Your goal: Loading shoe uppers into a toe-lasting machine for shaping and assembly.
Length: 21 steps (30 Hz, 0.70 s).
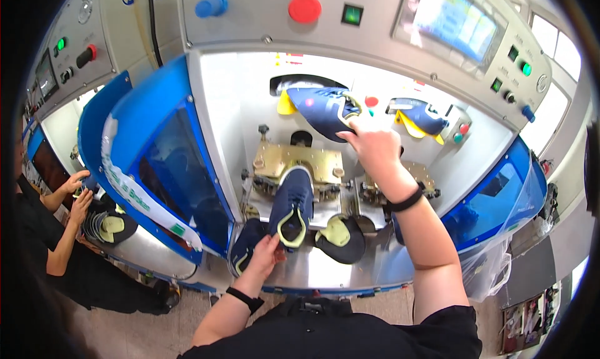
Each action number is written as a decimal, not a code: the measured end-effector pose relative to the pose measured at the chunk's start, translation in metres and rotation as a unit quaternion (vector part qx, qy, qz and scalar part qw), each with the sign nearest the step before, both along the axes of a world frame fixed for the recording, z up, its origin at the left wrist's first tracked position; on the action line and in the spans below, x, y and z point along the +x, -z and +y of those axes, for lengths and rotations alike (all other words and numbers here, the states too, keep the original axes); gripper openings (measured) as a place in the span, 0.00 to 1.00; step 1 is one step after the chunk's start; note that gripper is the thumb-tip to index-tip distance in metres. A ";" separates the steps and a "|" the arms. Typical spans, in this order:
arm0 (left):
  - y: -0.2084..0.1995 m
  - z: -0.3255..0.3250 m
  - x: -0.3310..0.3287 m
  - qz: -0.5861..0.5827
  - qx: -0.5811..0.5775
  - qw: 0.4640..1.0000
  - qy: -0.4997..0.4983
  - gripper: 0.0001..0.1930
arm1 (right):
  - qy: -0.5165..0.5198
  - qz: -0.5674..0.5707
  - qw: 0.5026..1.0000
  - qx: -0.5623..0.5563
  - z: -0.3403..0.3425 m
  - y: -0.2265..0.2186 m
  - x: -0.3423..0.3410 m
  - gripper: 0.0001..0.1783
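While the left hand [267, 254] pinches the heel of a navy shoe [291, 204] lying toe-away on the brass fixture [294, 161], the right hand [374, 143] reaches farther in, fingers closed on the upper navy shoe [322, 109], whose toe points left.

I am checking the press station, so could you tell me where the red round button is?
In the head view, the red round button sits top centre on the machine panel, between the blue knob and the green square switch.

I count five navy shoes [292, 202] inside the machine: two at twelve o'clock, three at six.
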<state>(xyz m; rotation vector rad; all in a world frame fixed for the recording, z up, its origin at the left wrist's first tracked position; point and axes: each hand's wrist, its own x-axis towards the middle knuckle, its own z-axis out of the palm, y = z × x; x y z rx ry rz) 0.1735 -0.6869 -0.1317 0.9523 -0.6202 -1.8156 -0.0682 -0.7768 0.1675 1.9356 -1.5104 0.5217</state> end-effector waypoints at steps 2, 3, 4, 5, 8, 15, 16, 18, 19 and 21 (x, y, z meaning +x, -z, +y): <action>0.003 -0.001 0.001 -0.016 -0.006 1.000 0.001 0.11 | -0.023 -0.048 0.998 0.040 -0.053 0.004 0.011 0.21; 0.000 -0.003 -0.002 -0.016 -0.003 1.000 0.010 0.11 | -0.108 -0.083 0.990 -0.037 -0.080 0.011 0.005 0.19; 0.002 -0.002 0.000 -0.013 -0.010 1.000 0.005 0.11 | -0.114 -0.081 0.989 -0.042 -0.093 0.005 0.015 0.19; 0.004 -0.002 0.001 -0.009 -0.011 1.000 0.008 0.11 | -0.082 -0.075 0.994 -0.020 -0.106 0.001 0.025 0.19; 0.007 -0.006 0.002 0.001 -0.017 1.000 0.019 0.11 | -0.046 -0.080 0.996 0.000 -0.137 -0.006 0.043 0.19; 0.011 -0.013 0.012 -0.022 -0.015 0.999 0.035 0.11 | 0.014 -0.010 0.999 0.030 -0.108 -0.014 0.087 0.19; 0.014 -0.010 0.016 -0.019 -0.016 0.999 0.023 0.11 | 0.047 0.013 0.997 0.053 -0.080 -0.021 0.097 0.19; 0.013 -0.015 0.012 -0.012 -0.024 0.999 0.019 0.11 | -0.045 -0.041 0.989 -0.137 -0.041 -0.011 0.087 0.18; 0.012 -0.016 0.008 -0.009 -0.019 0.999 0.032 0.11 | -0.039 -0.038 0.989 -0.138 -0.038 -0.003 0.076 0.18; 0.012 -0.016 0.002 -0.006 -0.012 0.999 0.049 0.11 | -0.033 -0.023 0.992 -0.120 -0.042 0.015 0.057 0.18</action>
